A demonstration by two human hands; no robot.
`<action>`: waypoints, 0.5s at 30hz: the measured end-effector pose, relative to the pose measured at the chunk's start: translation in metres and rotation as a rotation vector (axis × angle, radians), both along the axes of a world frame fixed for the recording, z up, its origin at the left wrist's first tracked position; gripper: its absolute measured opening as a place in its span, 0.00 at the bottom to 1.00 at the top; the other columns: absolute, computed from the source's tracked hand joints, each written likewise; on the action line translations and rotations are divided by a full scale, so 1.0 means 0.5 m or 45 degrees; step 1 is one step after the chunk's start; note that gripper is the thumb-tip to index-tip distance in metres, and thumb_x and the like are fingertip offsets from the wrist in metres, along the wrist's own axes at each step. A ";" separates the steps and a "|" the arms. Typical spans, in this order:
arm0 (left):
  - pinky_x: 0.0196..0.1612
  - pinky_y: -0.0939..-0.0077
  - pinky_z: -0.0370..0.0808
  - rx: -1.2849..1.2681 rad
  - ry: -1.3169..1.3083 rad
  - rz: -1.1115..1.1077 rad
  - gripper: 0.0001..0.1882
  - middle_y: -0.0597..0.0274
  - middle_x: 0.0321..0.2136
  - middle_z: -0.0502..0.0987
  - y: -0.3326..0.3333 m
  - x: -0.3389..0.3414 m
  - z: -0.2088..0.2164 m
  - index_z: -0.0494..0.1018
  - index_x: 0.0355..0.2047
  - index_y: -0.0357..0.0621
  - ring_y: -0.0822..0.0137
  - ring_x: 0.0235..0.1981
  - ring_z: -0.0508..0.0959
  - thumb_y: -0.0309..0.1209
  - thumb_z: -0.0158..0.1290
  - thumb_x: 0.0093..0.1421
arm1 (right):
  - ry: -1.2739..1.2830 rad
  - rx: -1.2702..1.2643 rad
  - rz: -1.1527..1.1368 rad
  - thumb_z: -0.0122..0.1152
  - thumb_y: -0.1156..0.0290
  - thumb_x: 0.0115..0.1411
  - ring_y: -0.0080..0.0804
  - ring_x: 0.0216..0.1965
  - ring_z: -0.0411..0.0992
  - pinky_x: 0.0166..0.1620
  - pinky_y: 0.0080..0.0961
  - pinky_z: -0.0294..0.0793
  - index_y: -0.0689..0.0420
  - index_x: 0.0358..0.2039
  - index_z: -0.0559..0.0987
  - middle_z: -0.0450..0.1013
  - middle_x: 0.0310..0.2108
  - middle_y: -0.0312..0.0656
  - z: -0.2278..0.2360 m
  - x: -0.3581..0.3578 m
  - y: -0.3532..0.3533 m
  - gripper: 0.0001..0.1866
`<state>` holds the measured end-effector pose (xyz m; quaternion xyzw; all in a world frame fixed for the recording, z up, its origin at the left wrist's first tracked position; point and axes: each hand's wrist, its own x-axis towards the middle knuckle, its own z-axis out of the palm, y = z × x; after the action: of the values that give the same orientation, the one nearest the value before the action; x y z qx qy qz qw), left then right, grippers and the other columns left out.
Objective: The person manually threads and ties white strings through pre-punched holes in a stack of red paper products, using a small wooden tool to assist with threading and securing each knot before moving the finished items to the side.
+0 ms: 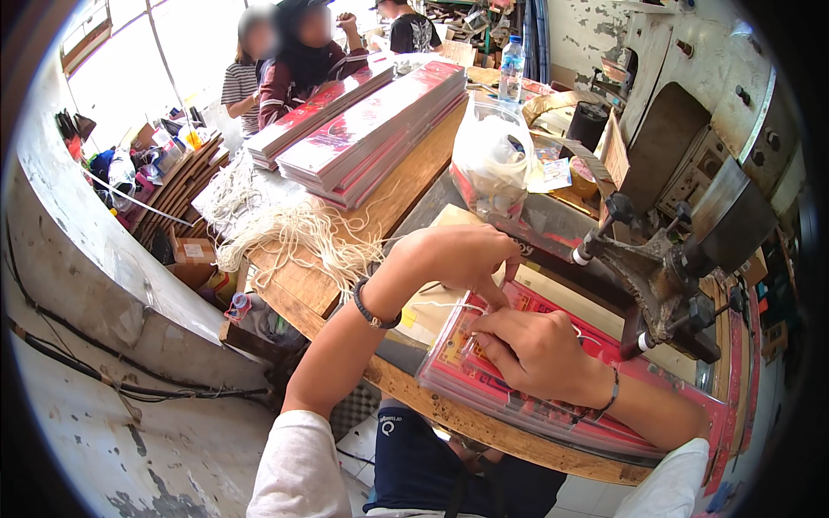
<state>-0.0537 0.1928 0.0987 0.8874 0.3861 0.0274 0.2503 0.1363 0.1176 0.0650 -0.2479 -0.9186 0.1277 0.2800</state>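
Beneath my hands lies a stack of long red printed sheets (451, 345) with yellow and dark patterns, its edges pale and layered. A thin white string (449, 304) runs across its left end to where my fingers meet. My left hand (471, 259), wrist bent, reaches down from above with its fingertips closed on the string. Close below it, my right hand (544, 350) rests low over the stack, thumb and fingers pinched at the same string. A curl of string shows just past its knuckles. The exact grip between the fingertips is partly hidden.
A black metal clamp-like machine part (648, 268) stands right of my hands. Beyond are a white plastic bag (492, 155), a water bottle (511, 69) and tall red stacks (371, 129). Loose white strings (302, 246) spread over the wooden table (414, 186). People stand at the far side.
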 end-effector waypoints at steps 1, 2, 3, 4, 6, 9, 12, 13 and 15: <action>0.34 0.66 0.74 0.002 0.010 -0.002 0.23 0.56 0.29 0.76 0.001 0.000 -0.001 0.76 0.40 0.40 0.58 0.32 0.79 0.41 0.68 0.49 | 0.008 0.016 0.014 0.62 0.68 0.62 0.38 0.23 0.78 0.25 0.31 0.76 0.54 0.38 0.82 0.79 0.27 0.42 -0.003 0.000 0.001 0.07; 0.34 0.66 0.74 -0.006 0.002 -0.008 0.23 0.56 0.29 0.76 0.002 0.002 -0.002 0.76 0.40 0.40 0.58 0.32 0.79 0.41 0.68 0.49 | 0.016 0.031 0.028 0.60 0.67 0.62 0.38 0.22 0.77 0.24 0.31 0.75 0.53 0.39 0.81 0.79 0.27 0.42 -0.009 0.003 0.005 0.07; 0.34 0.66 0.74 -0.013 -0.006 -0.014 0.23 0.56 0.29 0.76 0.003 0.003 -0.002 0.76 0.39 0.40 0.58 0.32 0.79 0.41 0.68 0.49 | 0.024 0.046 0.043 0.59 0.66 0.63 0.37 0.21 0.77 0.23 0.31 0.75 0.52 0.41 0.81 0.79 0.26 0.43 -0.012 0.004 0.008 0.08; 0.34 0.65 0.74 -0.020 -0.014 -0.019 0.23 0.56 0.29 0.76 0.004 0.004 -0.002 0.76 0.39 0.40 0.58 0.32 0.79 0.41 0.68 0.49 | 0.022 0.050 0.038 0.59 0.66 0.63 0.37 0.21 0.77 0.23 0.31 0.75 0.52 0.41 0.81 0.79 0.26 0.43 -0.011 0.005 0.007 0.08; 0.34 0.65 0.74 -0.025 -0.014 -0.014 0.23 0.56 0.30 0.77 0.003 0.005 -0.001 0.76 0.39 0.40 0.59 0.32 0.79 0.41 0.68 0.49 | 0.017 0.048 0.031 0.59 0.66 0.63 0.37 0.21 0.77 0.23 0.31 0.75 0.53 0.41 0.81 0.79 0.26 0.42 -0.011 0.005 0.006 0.08; 0.34 0.65 0.74 -0.009 -0.008 -0.023 0.23 0.56 0.30 0.77 0.006 0.004 -0.006 0.76 0.39 0.40 0.59 0.33 0.79 0.42 0.68 0.49 | 0.017 0.046 0.031 0.59 0.67 0.63 0.37 0.22 0.77 0.23 0.31 0.75 0.53 0.41 0.81 0.79 0.26 0.43 -0.012 0.005 0.007 0.08; 0.35 0.65 0.73 0.002 -0.011 -0.021 0.23 0.56 0.30 0.76 0.003 0.003 -0.002 0.76 0.39 0.41 0.58 0.33 0.79 0.42 0.68 0.49 | 0.052 0.023 0.054 0.59 0.67 0.63 0.37 0.23 0.78 0.23 0.31 0.75 0.54 0.40 0.80 0.79 0.26 0.43 -0.011 0.006 0.007 0.08; 0.35 0.65 0.73 0.003 -0.014 -0.018 0.23 0.56 0.30 0.76 0.001 0.003 0.000 0.76 0.39 0.41 0.58 0.33 0.79 0.42 0.68 0.48 | 0.068 0.012 0.052 0.59 0.68 0.63 0.37 0.23 0.78 0.23 0.31 0.75 0.54 0.40 0.80 0.79 0.26 0.44 -0.011 0.007 0.006 0.07; 0.36 0.64 0.73 -0.005 -0.007 -0.001 0.24 0.55 0.30 0.77 -0.003 -0.003 0.001 0.75 0.40 0.41 0.57 0.35 0.79 0.42 0.68 0.48 | 0.105 -0.009 0.051 0.60 0.69 0.63 0.37 0.23 0.78 0.24 0.31 0.76 0.55 0.39 0.80 0.79 0.26 0.44 -0.007 0.005 0.004 0.06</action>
<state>-0.0552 0.1914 0.0993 0.8870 0.3851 0.0290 0.2532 0.1389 0.1198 0.0613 -0.2249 -0.9106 0.1467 0.3141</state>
